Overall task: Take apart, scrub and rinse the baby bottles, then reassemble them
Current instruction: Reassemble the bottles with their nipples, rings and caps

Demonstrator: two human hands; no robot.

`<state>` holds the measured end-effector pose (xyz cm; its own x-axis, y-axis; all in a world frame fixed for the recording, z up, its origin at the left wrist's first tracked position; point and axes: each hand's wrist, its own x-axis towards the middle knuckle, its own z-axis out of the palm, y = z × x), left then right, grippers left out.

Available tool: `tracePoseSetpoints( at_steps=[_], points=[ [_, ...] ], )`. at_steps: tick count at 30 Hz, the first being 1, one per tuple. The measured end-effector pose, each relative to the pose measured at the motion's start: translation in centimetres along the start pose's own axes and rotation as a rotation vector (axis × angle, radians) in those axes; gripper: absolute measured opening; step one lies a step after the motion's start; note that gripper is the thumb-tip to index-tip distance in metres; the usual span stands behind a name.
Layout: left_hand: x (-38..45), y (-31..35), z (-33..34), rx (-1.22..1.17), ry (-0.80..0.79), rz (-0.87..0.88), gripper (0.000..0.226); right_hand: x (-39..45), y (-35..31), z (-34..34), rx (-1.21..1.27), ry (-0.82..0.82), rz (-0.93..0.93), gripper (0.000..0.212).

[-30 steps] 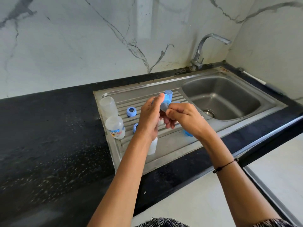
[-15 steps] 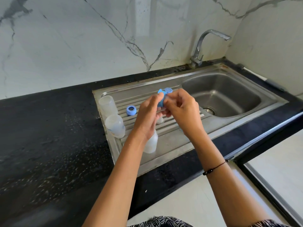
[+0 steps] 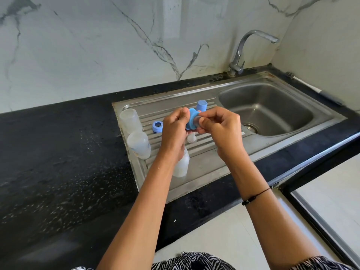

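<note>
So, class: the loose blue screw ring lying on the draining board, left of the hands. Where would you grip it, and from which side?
Probably pinch the blue screw ring across its outer rim, coming straight down from above. It lies flat on the ribbed draining board with its hole facing up and open space around it, so thumb and finger can close on opposite sides.

**Both hands raised, fingers curled inward**

Both forearms reach forward and converge — the left hand (image 3: 174, 131) and right hand (image 3: 222, 128) meet at fingertip level. Each hand's fingers are curled in a pinch on the same small piece held between them. A thin dark cord circles the right wrist.
</note>
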<state>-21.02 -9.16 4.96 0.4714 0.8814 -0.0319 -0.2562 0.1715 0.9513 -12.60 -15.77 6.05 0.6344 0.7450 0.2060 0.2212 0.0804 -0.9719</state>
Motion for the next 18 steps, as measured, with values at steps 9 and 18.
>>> tracePoseSetpoints(
  at_steps=[9, 18],
  points=[
    [0.15, -0.77, 0.1, -0.172, -0.03, -0.004, 0.031, -0.19, 0.01, 0.16, 0.212, -0.06, 0.172, 0.009],
    [0.2, -0.06, -0.21, 0.016, 0.053, -0.077, 0.018, -0.05, 0.07, 0.37, -0.257, -0.048, -0.036, 0.016]
  ],
)
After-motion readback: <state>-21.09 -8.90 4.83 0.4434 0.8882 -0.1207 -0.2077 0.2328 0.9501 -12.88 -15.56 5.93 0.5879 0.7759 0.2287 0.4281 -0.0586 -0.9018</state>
